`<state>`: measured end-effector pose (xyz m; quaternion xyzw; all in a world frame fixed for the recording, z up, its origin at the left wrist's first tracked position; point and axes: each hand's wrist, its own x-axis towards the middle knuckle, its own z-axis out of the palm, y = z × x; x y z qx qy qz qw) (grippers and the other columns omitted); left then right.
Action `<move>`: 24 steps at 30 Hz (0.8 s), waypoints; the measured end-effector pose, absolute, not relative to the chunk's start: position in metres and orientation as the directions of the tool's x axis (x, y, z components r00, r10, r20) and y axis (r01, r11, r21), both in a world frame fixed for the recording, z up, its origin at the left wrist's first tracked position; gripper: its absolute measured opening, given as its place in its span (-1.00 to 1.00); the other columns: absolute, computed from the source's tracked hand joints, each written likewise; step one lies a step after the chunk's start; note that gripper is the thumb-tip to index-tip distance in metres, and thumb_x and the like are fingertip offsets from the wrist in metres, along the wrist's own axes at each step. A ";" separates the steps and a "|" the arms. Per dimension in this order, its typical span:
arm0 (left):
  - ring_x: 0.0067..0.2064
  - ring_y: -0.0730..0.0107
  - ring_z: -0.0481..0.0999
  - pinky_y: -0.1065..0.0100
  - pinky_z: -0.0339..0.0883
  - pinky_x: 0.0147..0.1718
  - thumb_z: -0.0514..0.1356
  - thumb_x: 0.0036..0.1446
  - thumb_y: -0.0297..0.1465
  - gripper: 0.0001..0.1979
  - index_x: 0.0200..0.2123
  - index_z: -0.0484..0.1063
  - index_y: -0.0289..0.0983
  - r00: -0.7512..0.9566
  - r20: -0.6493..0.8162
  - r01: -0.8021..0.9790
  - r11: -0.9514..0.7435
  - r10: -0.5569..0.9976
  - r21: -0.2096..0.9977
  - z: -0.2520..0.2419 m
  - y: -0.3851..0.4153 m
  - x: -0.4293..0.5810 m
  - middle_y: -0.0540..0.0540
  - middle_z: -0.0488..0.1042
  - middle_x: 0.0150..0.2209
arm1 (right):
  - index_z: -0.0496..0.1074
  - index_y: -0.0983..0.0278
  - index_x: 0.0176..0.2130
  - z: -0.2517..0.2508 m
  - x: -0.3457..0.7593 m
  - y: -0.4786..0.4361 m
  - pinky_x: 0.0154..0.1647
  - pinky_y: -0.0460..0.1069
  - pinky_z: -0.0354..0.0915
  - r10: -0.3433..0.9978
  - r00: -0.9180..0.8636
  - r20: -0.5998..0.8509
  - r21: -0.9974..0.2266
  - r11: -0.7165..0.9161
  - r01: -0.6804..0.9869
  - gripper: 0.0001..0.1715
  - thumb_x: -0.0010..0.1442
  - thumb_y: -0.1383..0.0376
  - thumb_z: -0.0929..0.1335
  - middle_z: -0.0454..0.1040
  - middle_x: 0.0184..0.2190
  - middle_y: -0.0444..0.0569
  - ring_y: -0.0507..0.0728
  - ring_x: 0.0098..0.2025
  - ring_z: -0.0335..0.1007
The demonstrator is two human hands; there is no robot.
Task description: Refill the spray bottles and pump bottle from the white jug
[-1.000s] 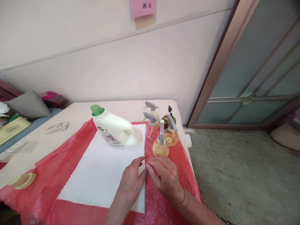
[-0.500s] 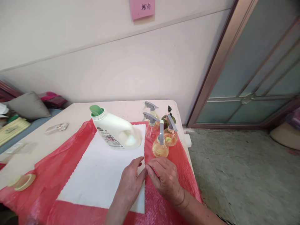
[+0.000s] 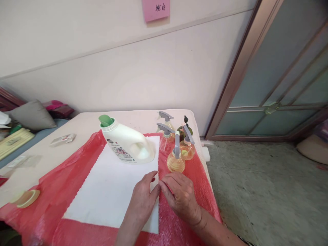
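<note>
My left hand [image 3: 142, 193] rests over the right edge of a white scalloped cloth [image 3: 102, 194]. Its thumb and forefinger are apart, with bare cloth showing between them. Close against its thumb is my right hand [image 3: 178, 191], fingers curled and thumb tip brought to the forefinger; whatever may be in that pinch is hidden. Just beyond the right hand stands a yellowish ribbed spray bottle [image 3: 176, 163] with a grey trigger. On the cloth's far part stands a white detergent jug [image 3: 128, 143], a green cup-like piece [image 3: 106, 120] in its mouth.
Behind the nearest bottle are a pink spray bottle [image 3: 167, 143], an orange one [image 3: 188, 150] and others. Red plastic sheeting [image 3: 77, 171] lies under the cloth. A pale ring-shaped lid [image 3: 28, 199] lies left, near a small packet [image 3: 63, 139]. A wall stands behind the table.
Both hands keep the same pose and place. The whole view has shifted very slightly; nothing on the table has moved.
</note>
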<state>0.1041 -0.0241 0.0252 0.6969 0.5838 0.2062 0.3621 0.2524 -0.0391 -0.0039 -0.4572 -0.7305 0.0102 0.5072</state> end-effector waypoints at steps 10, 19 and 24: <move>0.10 0.22 0.43 0.18 0.25 0.06 0.06 0.20 -0.16 -0.41 0.27 0.13 -0.19 0.177 -0.174 0.641 0.021 0.969 0.768 0.024 -0.026 0.102 -0.21 0.45 0.06 | 0.43 0.24 -0.23 -0.008 0.252 -0.038 -0.23 0.04 0.41 0.671 0.024 0.741 -0.511 0.541 0.668 -0.86 0.19 0.43 0.33 0.49 -0.33 -0.01 0.11 -0.26 0.42; 0.11 0.21 0.41 0.17 0.24 0.07 0.06 0.21 -0.16 -0.39 0.29 0.11 -0.22 0.176 -0.190 0.642 0.034 0.966 0.766 0.027 -0.025 0.104 -0.24 0.42 0.09 | 0.43 0.19 -0.06 -0.019 0.262 -0.025 0.10 0.35 0.28 0.708 0.303 0.638 -0.660 0.299 0.689 -0.72 0.19 0.30 0.35 0.19 0.21 0.16 0.33 0.22 0.17; 0.12 0.21 0.40 0.17 0.22 0.08 0.06 0.21 -0.18 -0.39 0.28 0.10 -0.23 0.184 -0.204 0.638 0.041 0.962 0.769 0.028 -0.025 0.105 -0.24 0.41 0.11 | 0.39 0.19 0.03 -0.021 0.265 -0.020 0.10 0.37 0.28 0.757 0.273 0.593 -0.642 0.241 0.728 -0.64 0.21 0.27 0.32 0.20 0.24 0.16 0.35 0.24 0.17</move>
